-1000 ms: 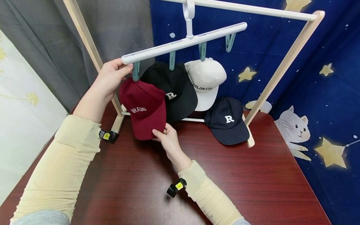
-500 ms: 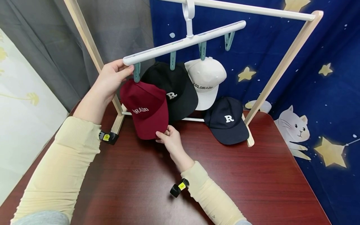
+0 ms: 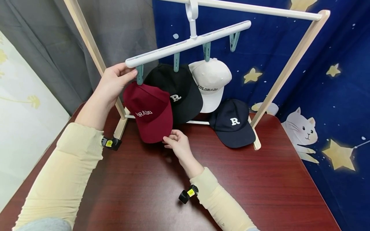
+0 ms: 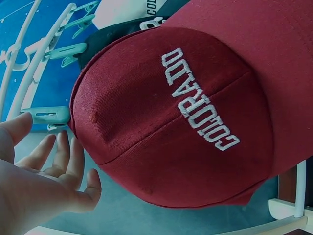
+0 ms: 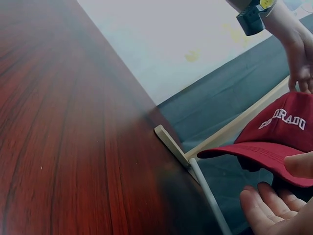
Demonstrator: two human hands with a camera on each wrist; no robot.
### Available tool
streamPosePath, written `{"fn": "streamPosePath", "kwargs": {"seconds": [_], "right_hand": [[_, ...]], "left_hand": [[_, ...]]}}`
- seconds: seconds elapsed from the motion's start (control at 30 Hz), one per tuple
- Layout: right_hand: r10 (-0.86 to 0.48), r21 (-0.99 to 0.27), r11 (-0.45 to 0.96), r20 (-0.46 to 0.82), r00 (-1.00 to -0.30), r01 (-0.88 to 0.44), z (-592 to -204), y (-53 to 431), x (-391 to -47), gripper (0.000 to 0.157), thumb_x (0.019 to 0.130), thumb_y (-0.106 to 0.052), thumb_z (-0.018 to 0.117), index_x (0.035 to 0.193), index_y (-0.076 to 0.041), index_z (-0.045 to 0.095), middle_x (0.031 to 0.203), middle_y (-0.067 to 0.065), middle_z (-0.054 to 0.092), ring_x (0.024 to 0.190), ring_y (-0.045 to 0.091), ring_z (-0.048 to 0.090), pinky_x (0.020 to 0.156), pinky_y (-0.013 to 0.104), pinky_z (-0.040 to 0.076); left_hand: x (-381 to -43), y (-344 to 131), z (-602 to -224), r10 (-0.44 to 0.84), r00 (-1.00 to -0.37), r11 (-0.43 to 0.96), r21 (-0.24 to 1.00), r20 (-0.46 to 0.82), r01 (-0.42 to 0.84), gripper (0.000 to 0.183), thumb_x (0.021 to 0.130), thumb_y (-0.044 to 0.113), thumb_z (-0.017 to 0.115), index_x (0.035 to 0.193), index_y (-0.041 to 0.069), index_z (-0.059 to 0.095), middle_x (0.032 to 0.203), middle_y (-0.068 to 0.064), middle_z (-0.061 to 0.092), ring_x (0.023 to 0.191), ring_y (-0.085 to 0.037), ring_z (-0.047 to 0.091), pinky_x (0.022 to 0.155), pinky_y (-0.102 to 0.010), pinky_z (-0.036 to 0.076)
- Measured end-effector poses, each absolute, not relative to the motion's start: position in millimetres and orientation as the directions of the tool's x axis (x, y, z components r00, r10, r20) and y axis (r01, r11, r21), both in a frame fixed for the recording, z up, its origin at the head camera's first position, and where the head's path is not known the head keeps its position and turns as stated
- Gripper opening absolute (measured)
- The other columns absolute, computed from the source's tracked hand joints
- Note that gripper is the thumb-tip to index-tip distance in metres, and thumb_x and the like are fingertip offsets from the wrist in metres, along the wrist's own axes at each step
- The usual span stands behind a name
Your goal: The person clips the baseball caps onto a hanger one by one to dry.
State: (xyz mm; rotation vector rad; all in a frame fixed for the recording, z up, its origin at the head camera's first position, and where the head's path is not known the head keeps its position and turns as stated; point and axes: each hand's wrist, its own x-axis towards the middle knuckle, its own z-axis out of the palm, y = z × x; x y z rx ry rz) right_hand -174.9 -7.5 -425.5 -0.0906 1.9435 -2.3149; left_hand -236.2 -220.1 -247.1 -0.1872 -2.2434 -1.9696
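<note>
A dark red cap [image 3: 151, 110] lettered COLORADO hangs by a teal clip [image 3: 140, 74] at the left end of the white hanger [image 3: 189, 44]. My left hand [image 3: 111, 84] is beside that clip. In the left wrist view its thumb is at the clip, while the other fingers [image 4: 61, 152] spread loosely below, apart from the cap. My right hand [image 3: 180, 147] is at the brim's lower right corner; in the right wrist view the thumb [image 5: 301, 165] overlaps the brim, with the relaxed fingers below it. A black cap [image 3: 185, 99] and a white cap [image 3: 209, 77] hang alongside.
A navy cap [image 3: 234, 125] marked R rests at the stand's right foot. The hanger hooks on a white rail [image 3: 257, 9] between wooden posts [image 3: 289, 70]. One teal clip [image 3: 234, 41] on the right holds nothing. The brown table [image 3: 245, 179] extends in front.
My right hand has eased right and slightly down, its thumb and fingers coming off the brim it pinched. The left hand stays by the clip, and the red cap has shifted slightly.
</note>
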Motion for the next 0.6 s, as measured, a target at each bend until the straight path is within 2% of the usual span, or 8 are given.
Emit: {"fn": "streamPosePath", "kwargs": {"seconds": [0.17,0.37,0.6], "right_hand": [[-0.123,-0.988,-0.151,-0.021,-0.992,0.040,-424.2,-0.4,-173.9,0.028,0.085,0.005,0.065,0.112,0.010,0.056,0.089,0.016,0.067,0.085,0.037,0.067,0.070,0.035,0.056],[-0.118,-0.990,-0.141,-0.006,-0.993,0.023,-424.4,12.0,-174.7,0.031,0.087,0.005,0.063,0.115,0.013,0.054,0.096,0.024,0.066,0.085,0.032,0.068,0.070,0.035,0.056],[-0.084,-0.991,-0.135,-0.013,-0.996,0.024,-424.8,28.1,-176.8,0.027,0.087,0.008,0.060,0.113,0.011,0.055,0.093,0.021,0.067,0.081,0.025,0.068,0.071,0.035,0.056]], "left_hand": [[-234.2,-221.6,-251.2,-0.033,-0.979,0.164,0.967,0.200,0.192,0.041,0.094,0.019,0.063,0.131,0.005,0.056,0.109,0.002,0.063,0.103,-0.012,0.054,0.084,-0.015,0.044],[-228.8,-223.3,-255.6,-0.070,-0.972,0.195,0.959,0.225,0.208,0.043,0.093,0.020,0.063,0.133,0.004,0.055,0.112,-0.002,0.060,0.102,-0.011,0.053,0.084,-0.015,0.044],[-223.4,-225.1,-262.5,-0.094,-0.958,0.213,0.945,0.272,0.248,0.045,0.093,0.017,0.063,0.134,0.002,0.054,0.109,0.000,0.060,0.098,-0.009,0.056,0.083,-0.015,0.044]]}}
